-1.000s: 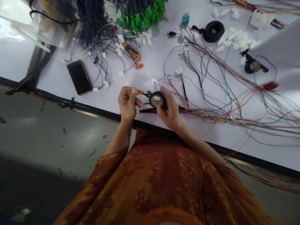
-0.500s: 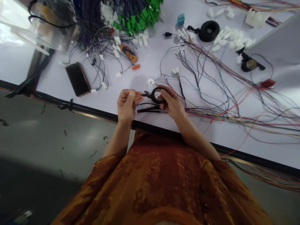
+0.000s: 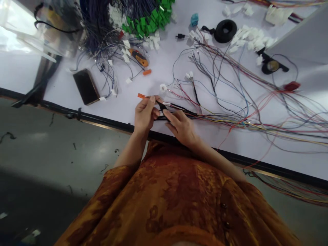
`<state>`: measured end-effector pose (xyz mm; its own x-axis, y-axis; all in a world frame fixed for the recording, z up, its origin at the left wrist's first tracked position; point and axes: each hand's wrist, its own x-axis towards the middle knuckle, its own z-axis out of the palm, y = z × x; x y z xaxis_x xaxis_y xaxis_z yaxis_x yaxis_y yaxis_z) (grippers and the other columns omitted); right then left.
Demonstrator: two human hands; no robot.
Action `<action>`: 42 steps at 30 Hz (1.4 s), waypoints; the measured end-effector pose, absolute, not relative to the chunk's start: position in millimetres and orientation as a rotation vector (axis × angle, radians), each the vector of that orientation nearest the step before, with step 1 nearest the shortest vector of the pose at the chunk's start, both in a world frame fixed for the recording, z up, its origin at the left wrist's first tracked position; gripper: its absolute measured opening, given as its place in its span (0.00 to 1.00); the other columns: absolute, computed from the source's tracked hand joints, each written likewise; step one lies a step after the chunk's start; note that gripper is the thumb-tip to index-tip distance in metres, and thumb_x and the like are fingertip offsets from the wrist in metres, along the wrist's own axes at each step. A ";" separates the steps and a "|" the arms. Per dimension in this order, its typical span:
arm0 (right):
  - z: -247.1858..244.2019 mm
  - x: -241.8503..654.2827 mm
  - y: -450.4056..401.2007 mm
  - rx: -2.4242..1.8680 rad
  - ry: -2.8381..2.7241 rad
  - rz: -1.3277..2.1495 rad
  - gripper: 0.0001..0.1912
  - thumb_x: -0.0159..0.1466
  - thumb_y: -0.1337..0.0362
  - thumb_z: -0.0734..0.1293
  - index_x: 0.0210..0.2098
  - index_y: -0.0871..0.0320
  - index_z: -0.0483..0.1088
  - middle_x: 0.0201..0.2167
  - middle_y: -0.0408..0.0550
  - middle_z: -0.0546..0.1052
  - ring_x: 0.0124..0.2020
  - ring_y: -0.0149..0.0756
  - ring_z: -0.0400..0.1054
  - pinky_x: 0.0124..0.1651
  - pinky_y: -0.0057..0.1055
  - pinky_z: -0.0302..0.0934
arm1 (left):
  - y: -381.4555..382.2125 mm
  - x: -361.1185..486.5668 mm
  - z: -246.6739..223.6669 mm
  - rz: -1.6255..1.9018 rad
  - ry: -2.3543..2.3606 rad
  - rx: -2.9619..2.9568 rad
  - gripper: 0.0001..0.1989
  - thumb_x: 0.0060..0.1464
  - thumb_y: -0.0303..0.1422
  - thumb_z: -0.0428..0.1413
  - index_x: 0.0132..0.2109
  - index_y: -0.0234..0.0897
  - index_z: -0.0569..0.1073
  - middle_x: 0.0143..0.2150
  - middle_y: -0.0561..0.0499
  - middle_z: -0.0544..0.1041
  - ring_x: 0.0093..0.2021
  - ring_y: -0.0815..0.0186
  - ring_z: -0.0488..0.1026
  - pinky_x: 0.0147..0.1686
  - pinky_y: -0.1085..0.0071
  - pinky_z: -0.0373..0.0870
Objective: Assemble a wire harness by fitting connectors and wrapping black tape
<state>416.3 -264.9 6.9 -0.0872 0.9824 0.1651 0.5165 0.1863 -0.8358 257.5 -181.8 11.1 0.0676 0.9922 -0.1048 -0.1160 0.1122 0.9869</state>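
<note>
My left hand [image 3: 145, 114] is closed in a pinch on a wire end, and an orange connector [image 3: 141, 96] sticks out to the left past its thumb. My right hand [image 3: 183, 127] is closed on a roll of black tape [image 3: 162, 106], now seen nearly edge-on, close against the left fingers. The tape's contact with the wires is hidden by the fingers. Under and beside both hands runs a bundle of long wires [image 3: 220, 120] along the table's front edge. A white connector [image 3: 163, 87] lies just beyond the hands.
A phone [image 3: 86, 86] lies to the left. Farther back are an orange-black cutter [image 3: 138, 57], a loose orange connector [image 3: 147, 72], a heap of green connectors [image 3: 151, 20], another black roll [image 3: 225, 31] and white connectors [image 3: 252, 37]. The dark table edge [image 3: 110, 125] runs in front.
The tape roll has turned from face-on to nearly edge-on and come closer to my left hand. My left hand has shifted slightly right, and the orange connector now shows beyond its fingers.
</note>
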 end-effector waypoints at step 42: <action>-0.5 442.2 -291.2 -1.542 -1.752 0.789 0.21 0.71 0.59 0.60 0.62 0.52 0.69 0.45 0.56 0.74 0.44 0.43 0.70 0.50 0.44 0.71 | -198.1 286.7 -0.9 1.002 1.068 0.955 0.15 0.57 0.48 0.63 0.38 0.41 0.81 0.31 0.52 0.81 0.16 0.77 0.66 0.13 0.80 0.60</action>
<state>442.2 -291.2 -0.5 -0.0818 0.9926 0.0897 0.5906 0.1208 -0.7979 286.7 -198.1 -0.9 0.1747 0.9567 -0.2329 -0.1713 0.2625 0.9496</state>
